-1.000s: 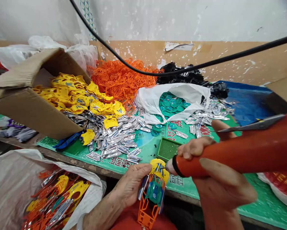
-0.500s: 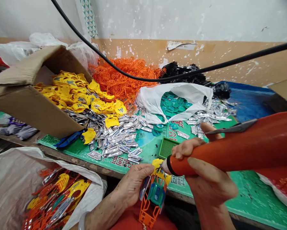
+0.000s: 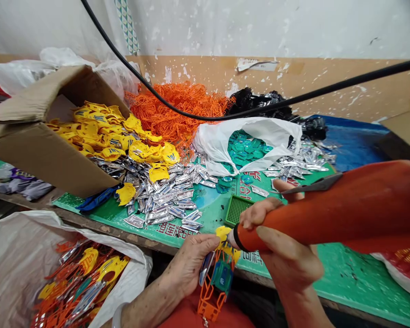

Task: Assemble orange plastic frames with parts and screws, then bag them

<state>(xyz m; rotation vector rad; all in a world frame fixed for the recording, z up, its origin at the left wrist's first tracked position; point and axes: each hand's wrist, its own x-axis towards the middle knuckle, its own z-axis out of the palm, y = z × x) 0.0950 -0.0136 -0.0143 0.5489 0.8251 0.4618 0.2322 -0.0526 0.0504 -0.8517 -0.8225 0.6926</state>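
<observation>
My left hand (image 3: 187,259) is closed on a plastic toy part (image 3: 210,294), an orange open frame with a yellow top piece, a green block and silvery side pieces. My right hand (image 3: 287,255) wraps round a thick orange electric screwdriver (image 3: 314,223) with a grey lever on its upper side. The pale nose of the screwdriver meets the yellow piece near my left fingertips; its bit and any screw are hidden. A small green mesh tray (image 3: 238,210) lies on the table just beyond the tool's nose.
A tipped cardboard box (image 3: 50,155) spills yellow parts (image 3: 102,130) beside silver plates (image 3: 163,196). Behind lie orange frames (image 3: 180,109), a white bag (image 3: 211,141) of green pieces and black parts (image 3: 256,102). A black cable (image 3: 205,118) crosses above. A sack (image 3: 129,269) of assembled pieces stands lower left.
The screwdriver and my right hand have shifted slightly left, its nose still against the yellow piece. My left hand keeps hold of the toy part, almost unmoved.
</observation>
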